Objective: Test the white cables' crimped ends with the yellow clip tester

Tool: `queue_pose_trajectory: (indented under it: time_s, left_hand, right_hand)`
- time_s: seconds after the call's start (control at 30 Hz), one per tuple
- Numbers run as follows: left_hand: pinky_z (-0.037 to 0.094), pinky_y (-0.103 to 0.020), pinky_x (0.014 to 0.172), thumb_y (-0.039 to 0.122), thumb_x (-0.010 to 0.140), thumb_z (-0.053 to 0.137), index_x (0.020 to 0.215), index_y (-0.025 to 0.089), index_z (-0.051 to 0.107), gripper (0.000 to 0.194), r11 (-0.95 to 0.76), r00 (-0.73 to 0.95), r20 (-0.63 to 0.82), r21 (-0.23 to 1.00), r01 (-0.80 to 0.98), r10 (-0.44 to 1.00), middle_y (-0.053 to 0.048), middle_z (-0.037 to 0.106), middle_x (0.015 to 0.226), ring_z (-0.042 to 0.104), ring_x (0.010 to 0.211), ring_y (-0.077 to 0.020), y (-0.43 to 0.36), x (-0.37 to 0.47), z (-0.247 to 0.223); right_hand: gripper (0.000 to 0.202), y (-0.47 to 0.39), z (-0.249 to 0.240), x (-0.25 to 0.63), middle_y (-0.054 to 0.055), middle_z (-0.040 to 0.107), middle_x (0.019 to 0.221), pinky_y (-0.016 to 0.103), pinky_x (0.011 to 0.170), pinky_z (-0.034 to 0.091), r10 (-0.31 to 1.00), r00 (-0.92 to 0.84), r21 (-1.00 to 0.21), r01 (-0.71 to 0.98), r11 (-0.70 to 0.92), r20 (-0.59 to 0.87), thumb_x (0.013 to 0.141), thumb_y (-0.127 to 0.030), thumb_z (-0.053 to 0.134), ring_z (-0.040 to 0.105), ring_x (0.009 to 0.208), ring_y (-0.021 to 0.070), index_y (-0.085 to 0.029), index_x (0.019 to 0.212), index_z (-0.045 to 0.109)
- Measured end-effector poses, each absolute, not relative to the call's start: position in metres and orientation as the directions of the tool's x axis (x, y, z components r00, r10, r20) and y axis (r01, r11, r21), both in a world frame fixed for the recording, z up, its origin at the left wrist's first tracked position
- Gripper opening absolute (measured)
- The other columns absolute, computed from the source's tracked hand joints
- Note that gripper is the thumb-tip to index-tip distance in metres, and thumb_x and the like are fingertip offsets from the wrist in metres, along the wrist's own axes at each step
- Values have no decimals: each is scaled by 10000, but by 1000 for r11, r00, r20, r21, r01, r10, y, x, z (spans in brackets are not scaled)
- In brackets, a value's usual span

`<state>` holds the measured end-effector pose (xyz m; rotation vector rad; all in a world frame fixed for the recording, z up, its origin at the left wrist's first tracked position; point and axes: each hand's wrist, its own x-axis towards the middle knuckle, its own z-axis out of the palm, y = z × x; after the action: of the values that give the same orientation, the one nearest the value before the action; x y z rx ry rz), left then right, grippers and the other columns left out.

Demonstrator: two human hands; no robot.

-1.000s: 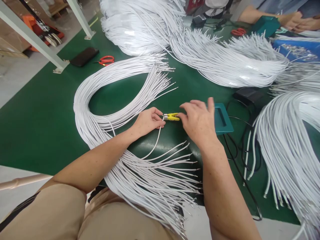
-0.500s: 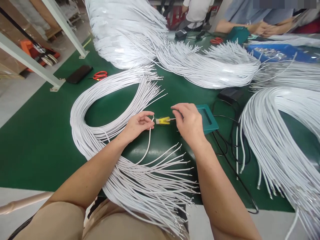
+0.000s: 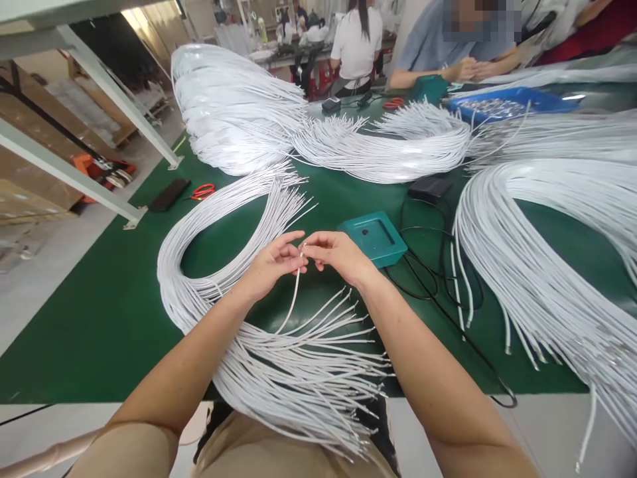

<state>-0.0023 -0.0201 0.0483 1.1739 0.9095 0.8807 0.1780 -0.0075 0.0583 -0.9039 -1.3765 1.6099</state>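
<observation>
A thin white cable (image 3: 293, 299) rises from the bundle in front of me, its end pinched between the thumb and fingers of my left hand (image 3: 273, 264). My right hand (image 3: 334, 253) meets it there, thumb and fingertips closed on the tip of the same cable. Fine detail at the tip is hidden by the fingers. Below my hands, many loose cable ends (image 3: 308, 362) fan out to the right over the table's front edge. Just right of my right hand sits a teal box (image 3: 393, 249) with a recessed top.
A curved cable bundle (image 3: 172, 259) lies to the left, another (image 3: 490, 219) at the right. Larger piles (image 3: 233, 106) stand behind. Red-handled scissors (image 3: 203, 192), a dark flat case (image 3: 169, 195), a black adapter (image 3: 428, 188) with cords and a blue tray (image 3: 497, 106) lie around. A co-worker sits opposite.
My right hand has moved left from beside the teal box to the cable end. The small yellow tool seen at it earlier is out of sight. The head view has tilted up.
</observation>
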Motion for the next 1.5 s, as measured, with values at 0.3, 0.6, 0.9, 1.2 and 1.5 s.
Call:
queue_pose_trajectory:
  time_s: [0.3, 0.6, 0.9, 1.2, 1.5]
  left_hand:
    - [528, -227, 725, 225, 667, 779, 1193, 206, 578, 563, 185, 272, -170, 982, -30, 947, 13, 662, 780, 660, 736, -111, -43, -2, 71]
    - [412, -437, 1051, 417, 789, 640, 1397, 255, 400, 674, -189, 553, -220, 786, 589, 804, -102, 568, 1322, 534, 1219, -253, -79, -28, 65]
    - [138, -559, 1154, 637, 643, 669, 1512, 168, 33, 1174, -736, 742, -297, 157, 658, 600, -186, 311, 1510, 317, 1380, -366, -132, -111, 55]
    - [222, -604, 1106, 321, 717, 669, 1470, 185, 249, 873, -782, 776, -128, 10, 623, 617, -197, 529, 1300, 486, 1208, -375, -164, -116, 32]
    - [507, -380, 869, 458, 660, 737, 1306, 257, 505, 715, -587, 696, -403, 374, 718, 595, -127, 557, 1230, 571, 1048, -276, -140, -111, 83]
  right_hand:
    - [155, -16, 68, 180, -5, 641, 769, 248, 661, 468, 868, -399, -956, -138, 261, 294, 691, -302, 712, 567, 701, 107, -162, 724, 651]
    - [249, -7, 78, 259, 34, 640, 747, 340, 740, 477, 923, 58, -830, 461, 314, 381, 834, -380, 560, 572, 731, 173, -157, 804, 667]
    - [349, -10, 12, 285, 68, 664, 1095, 394, 951, 434, 882, 229, -771, 604, 202, 411, 888, -448, 485, 585, 1026, 229, -189, 1070, 633]
    - [455, -6, 5, 285, 29, 672, 1106, 357, 974, 439, 894, 242, -861, 447, 243, 377, 860, -559, 479, 600, 1056, 194, -197, 1095, 624]
    - [361, -5, 9, 288, 45, 680, 1103, 370, 948, 439, 892, 282, -876, 433, 211, 354, 851, -414, 517, 611, 1031, 226, -207, 1120, 641]
